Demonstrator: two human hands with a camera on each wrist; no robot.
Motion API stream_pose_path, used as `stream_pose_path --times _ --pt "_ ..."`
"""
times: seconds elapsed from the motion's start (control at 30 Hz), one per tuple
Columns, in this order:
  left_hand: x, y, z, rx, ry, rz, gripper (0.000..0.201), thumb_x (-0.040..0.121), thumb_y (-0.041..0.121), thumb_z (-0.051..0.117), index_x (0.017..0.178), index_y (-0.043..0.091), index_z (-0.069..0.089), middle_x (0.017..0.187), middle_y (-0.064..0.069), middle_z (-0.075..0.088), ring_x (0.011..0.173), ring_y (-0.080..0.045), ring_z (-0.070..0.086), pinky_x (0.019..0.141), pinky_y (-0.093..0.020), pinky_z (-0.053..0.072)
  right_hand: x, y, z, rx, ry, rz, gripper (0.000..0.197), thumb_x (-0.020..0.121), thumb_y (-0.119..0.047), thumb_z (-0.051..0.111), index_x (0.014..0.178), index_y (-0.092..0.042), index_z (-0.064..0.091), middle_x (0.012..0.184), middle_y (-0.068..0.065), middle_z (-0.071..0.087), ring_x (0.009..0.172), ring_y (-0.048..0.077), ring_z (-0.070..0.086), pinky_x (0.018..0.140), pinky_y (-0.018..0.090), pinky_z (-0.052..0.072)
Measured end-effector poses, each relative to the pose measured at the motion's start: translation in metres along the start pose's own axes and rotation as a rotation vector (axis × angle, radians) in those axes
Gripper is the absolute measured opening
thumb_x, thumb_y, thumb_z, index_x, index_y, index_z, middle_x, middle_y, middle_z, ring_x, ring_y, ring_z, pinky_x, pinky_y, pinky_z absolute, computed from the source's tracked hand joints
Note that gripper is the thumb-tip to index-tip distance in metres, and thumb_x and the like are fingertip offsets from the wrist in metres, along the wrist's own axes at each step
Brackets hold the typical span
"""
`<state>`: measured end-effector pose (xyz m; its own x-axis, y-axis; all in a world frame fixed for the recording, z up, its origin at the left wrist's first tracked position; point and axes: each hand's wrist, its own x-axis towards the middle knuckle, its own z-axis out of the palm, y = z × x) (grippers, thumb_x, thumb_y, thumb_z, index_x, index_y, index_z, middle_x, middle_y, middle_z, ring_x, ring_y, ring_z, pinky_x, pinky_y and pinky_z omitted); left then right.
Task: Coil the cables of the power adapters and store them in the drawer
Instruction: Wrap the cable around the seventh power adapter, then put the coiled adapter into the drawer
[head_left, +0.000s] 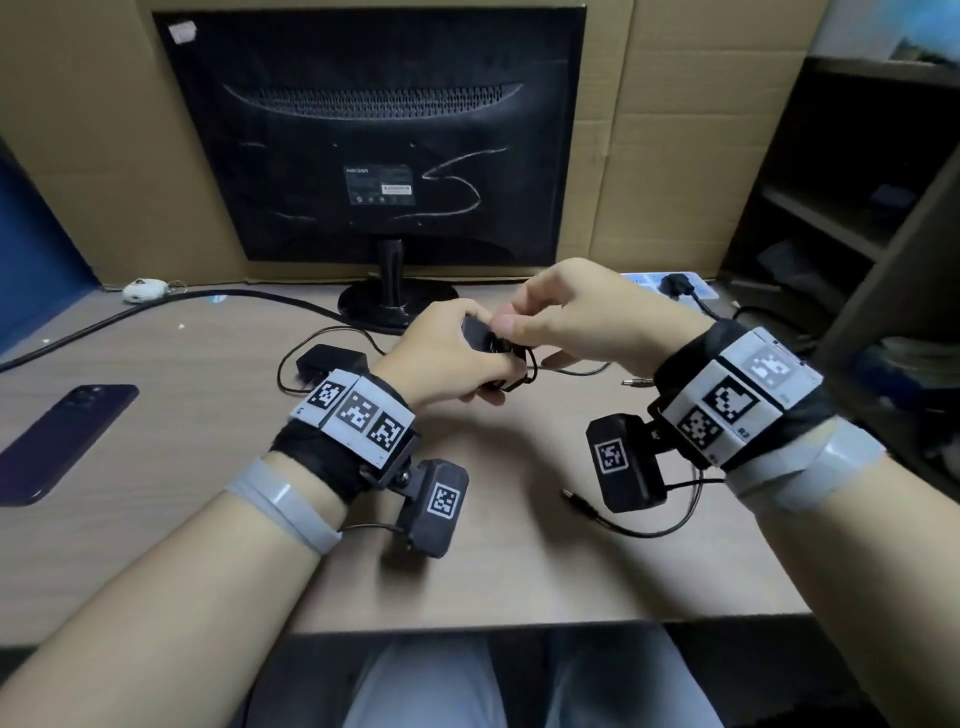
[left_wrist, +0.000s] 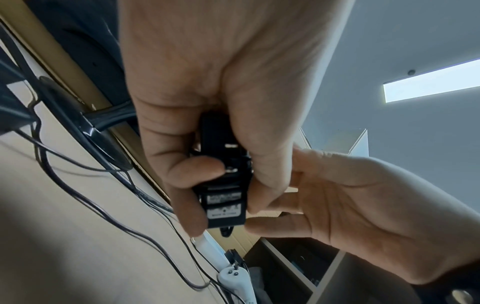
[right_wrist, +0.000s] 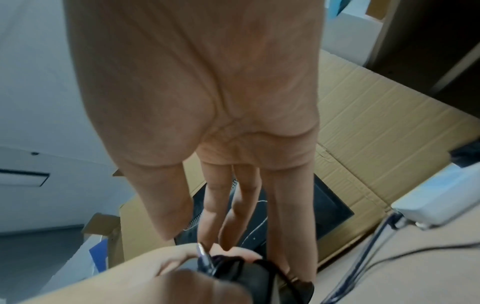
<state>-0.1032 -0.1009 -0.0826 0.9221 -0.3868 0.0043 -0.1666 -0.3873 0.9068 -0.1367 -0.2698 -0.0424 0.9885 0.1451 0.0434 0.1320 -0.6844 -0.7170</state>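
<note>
While the left hand (head_left: 447, 358) curls its fingers and thumb round a small black power adapter (left_wrist: 223, 197), the right hand (head_left: 576, 317) meets it from the right of the frame, thumb and fingertips pinching at the adapter's edge where its thin black cable (head_left: 530, 364) loops. Both hands sit just above the middle of the head view, raised over the desk (head_left: 208, 519). In the left wrist view the adapter stands upright in the grip, its white label facing the camera. A loose run of the cable trails to the right on the desk, ending in a barrel plug (head_left: 636, 382).

Just left of the left wrist a second black adapter (head_left: 330, 361) lies flat, its cord curving round it. Behind the hands stands a monitor (head_left: 374, 135), back turned, against cardboard. A dark phone (head_left: 62, 441) lies at the left edge, and a white power strip (head_left: 670, 286) sits at the right behind the right hand.
</note>
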Motion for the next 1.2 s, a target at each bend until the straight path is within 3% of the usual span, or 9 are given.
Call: stream_pose_path --times 0.13,0.27,0.37,0.5,0.63,0.73,0.93,1.1,1.2 --pt "0.000 0.015 0.016 0.026 -0.071 0.049 0.033 0.080 0.008 0.082 0.107 0.009 0.063 0.081 -0.008 0.080 0.069 -0.027 0.080 0.052 -0.031 0.047 -0.013 0.009 -0.009 -0.021 0.070 0.051 0.010 0.091 -0.027 0.077 0.084 -0.021 0.075 0.072 -0.007 0.071 0.056 0.000 0.058 0.051 0.014 0.042" --pt "0.002 0.024 0.029 0.009 -0.153 0.097 0.037 0.079 0.010 0.086 0.107 0.012 0.062 0.085 -0.012 0.080 0.074 -0.029 0.080 0.056 -0.033 0.048 -0.026 0.024 -0.020 0.022 0.212 0.117 0.014 0.091 -0.027 0.078 0.083 -0.016 0.076 0.088 0.008 0.079 0.074 0.013 0.067 0.069 0.039 0.059" --pt "0.002 0.029 0.043 0.014 -0.213 0.118 0.041 0.078 0.010 0.089 0.108 0.011 0.061 0.085 -0.014 0.080 0.075 -0.030 0.080 0.055 -0.033 0.046 -0.040 0.038 -0.023 0.072 0.233 0.178 0.017 0.093 -0.024 0.076 0.078 -0.017 0.074 0.082 0.011 0.076 0.071 0.017 0.065 0.065 0.033 0.057" --pt "-0.005 0.034 0.072 0.014 -0.310 0.144 0.038 0.082 0.018 0.089 0.108 0.012 0.061 0.088 -0.012 0.080 0.076 -0.030 0.080 0.055 -0.035 0.046 -0.066 0.059 -0.032 0.236 0.213 0.249 0.023 0.095 -0.016 0.074 0.093 0.006 0.073 0.090 0.027 0.075 0.075 0.028 0.072 0.087 0.051 0.063" --pt "-0.009 0.044 0.100 -0.031 -0.431 0.176 0.042 0.090 0.023 0.084 0.121 0.009 0.059 0.095 -0.011 0.081 0.082 -0.032 0.080 0.055 -0.032 0.049 -0.098 0.076 -0.046 0.219 0.308 0.311 0.034 0.096 -0.020 0.074 0.097 0.013 0.068 0.089 0.026 0.075 0.082 0.036 0.076 0.083 0.051 0.064" --pt "-0.015 0.055 0.118 -0.131 -0.565 0.162 0.037 0.099 0.024 0.073 0.131 0.010 0.062 0.110 -0.010 0.079 0.092 -0.032 0.079 0.063 -0.029 0.057 -0.125 0.084 -0.063 0.059 0.393 0.277 0.039 0.099 -0.031 0.068 0.087 0.006 0.070 0.072 0.012 0.065 0.067 0.023 0.067 0.073 0.046 0.065" --pt "-0.023 0.064 0.165 -0.337 -0.795 -0.033 0.028 0.105 0.015 0.061 0.128 -0.001 0.062 0.113 -0.019 0.072 0.088 -0.033 0.073 0.063 -0.028 0.058 -0.183 0.087 -0.090 0.279 0.292 0.307 0.045 0.104 -0.053 0.050 0.114 -0.015 0.073 0.110 0.008 0.075 0.088 0.019 0.070 0.085 0.044 0.062" --pt "-0.034 0.075 0.212 -0.291 -0.951 -0.106 0.027 0.104 0.013 0.056 0.126 -0.002 0.061 0.103 -0.017 0.075 0.090 -0.037 0.073 0.062 -0.029 0.054 -0.236 0.104 -0.109 0.117 -0.042 0.391 0.047 0.085 -0.045 0.079 0.128 -0.029 0.066 0.114 -0.008 0.077 0.096 0.010 0.074 0.080 0.028 0.060" --pt "-0.045 0.086 0.249 -0.321 -1.096 -0.218 0.027 0.106 0.016 0.051 0.125 0.000 0.060 0.097 -0.017 0.074 0.091 -0.040 0.075 0.064 -0.028 0.055 -0.268 0.119 -0.117 0.063 -0.079 0.462 0.056 0.078 -0.033 0.089 0.128 -0.031 0.066 0.112 -0.005 0.078 0.103 0.020 0.075 0.083 0.033 0.062"
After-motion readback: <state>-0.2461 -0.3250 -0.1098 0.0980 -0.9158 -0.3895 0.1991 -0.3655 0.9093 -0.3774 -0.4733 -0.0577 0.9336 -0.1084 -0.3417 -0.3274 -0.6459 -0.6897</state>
